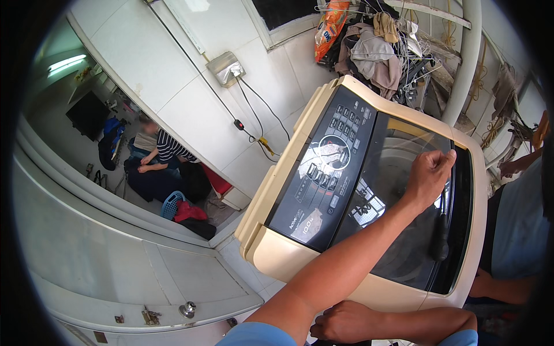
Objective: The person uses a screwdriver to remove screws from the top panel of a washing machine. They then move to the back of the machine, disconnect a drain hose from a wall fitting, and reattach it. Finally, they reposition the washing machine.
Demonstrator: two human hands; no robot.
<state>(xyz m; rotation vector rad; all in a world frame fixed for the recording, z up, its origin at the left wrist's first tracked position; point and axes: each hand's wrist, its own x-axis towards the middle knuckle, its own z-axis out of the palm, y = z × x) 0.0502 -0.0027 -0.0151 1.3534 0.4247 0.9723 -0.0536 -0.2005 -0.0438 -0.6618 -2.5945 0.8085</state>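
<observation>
A top-loading washing machine with a beige casing stands before me, tilted in view. Its dark control panel is on the left, its see-through lid on the right. My left hand reaches over the lid to its far right edge, fingers curled in a pinch. What they grip, if anything, is hidden. Just below that hand, a screwdriver with a black handle lies along the lid's dark edge. My right hand is loosely closed by the machine's lower side; its fingertips are out of sight.
At the right, another person in blue-grey clothing stands close. Clothes and hangers pile up behind the machine near a white pipe. Cables run from a wall socket box. A seated person in stripes shows through the doorway, past a door.
</observation>
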